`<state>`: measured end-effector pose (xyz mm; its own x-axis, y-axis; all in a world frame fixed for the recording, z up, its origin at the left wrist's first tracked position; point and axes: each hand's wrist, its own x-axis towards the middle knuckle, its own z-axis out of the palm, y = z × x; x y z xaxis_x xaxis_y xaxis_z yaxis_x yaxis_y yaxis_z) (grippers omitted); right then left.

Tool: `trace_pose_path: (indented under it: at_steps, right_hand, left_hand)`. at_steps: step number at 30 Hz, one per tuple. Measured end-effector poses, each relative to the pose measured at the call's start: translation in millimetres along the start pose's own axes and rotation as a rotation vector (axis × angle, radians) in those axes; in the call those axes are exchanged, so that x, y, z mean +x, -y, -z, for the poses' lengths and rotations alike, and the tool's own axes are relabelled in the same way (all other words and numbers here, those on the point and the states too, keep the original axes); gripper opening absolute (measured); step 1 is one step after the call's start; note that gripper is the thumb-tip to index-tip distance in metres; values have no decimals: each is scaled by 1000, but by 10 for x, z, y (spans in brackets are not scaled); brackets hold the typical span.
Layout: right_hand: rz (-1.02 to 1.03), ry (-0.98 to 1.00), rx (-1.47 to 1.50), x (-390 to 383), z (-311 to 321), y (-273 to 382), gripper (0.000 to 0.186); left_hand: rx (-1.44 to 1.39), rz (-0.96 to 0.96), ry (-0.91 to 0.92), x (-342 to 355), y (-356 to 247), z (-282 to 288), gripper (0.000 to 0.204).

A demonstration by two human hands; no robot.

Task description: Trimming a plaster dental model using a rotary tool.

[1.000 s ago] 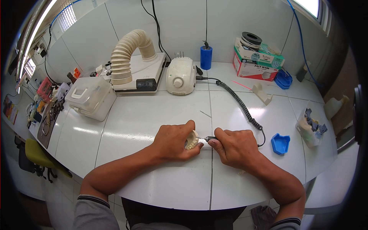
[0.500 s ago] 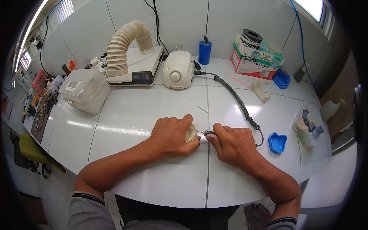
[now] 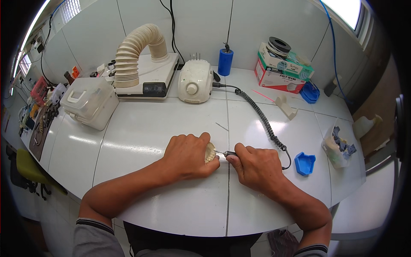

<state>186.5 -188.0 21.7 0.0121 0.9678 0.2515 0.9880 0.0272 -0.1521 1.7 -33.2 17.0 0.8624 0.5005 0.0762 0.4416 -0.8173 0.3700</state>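
A cream dental cast (image 3: pixel 210 153) with a row of teeth is gripped in my left hand (image 3: pixel 186 155), its far side hidden by my fingers. My right hand (image 3: pixel 259 166) is closed around a dark rotary handpiece (image 3: pixel 230 153). The handpiece's thin metal bit points left and meets the cast's edge, near my left thumb. From behind my right hand a coiled black cord (image 3: pixel 263 118) runs back to the white micromotor control box (image 3: pixel 195 81), which has a round knob on its front.
A white dust extractor with a ribbed hose (image 3: pixel 137 51) and a lidded plastic case (image 3: pixel 90 103) stand at the back left. Right of my right hand lies a blue tray (image 3: pixel 305 163), with a clear tub (image 3: pixel 336 145) beyond it. Stacked boxes (image 3: pixel 280 73) and a blue cylinder (image 3: pixel 225 62) stand behind.
The whole scene has shifted slightly left and down in the picture. Both hands keep their holds, and the handpiece's bit stays at the cast.
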Motion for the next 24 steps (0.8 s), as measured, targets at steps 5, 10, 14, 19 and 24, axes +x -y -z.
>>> trace_pose_path:
  at_steps: [5, 10, 14, 19, 24]
  right_hand:
    - [-1, 15, -11, 25, 6, 7, 42]
    - [-11, 21, -17, 12, 19, -9, 43]
    - [-14, 32, -14, 25, 12, 7, 43]
    - [-13, 38, -17, 18, 5, 10, 44]
    - [-11, 28, -15, -19, -15, 1, 43]
  left_hand:
    - [12, 58, 104, 6, -42, 118, 55]
    - [11, 45, 61, 25, -45, 58, 50]
    - [20, 46, 82, 21, -49, 100, 54]
    - [30, 75, 125, 11, -76, 133, 54]
    - [5, 49, 60, -15, -48, 34, 50]
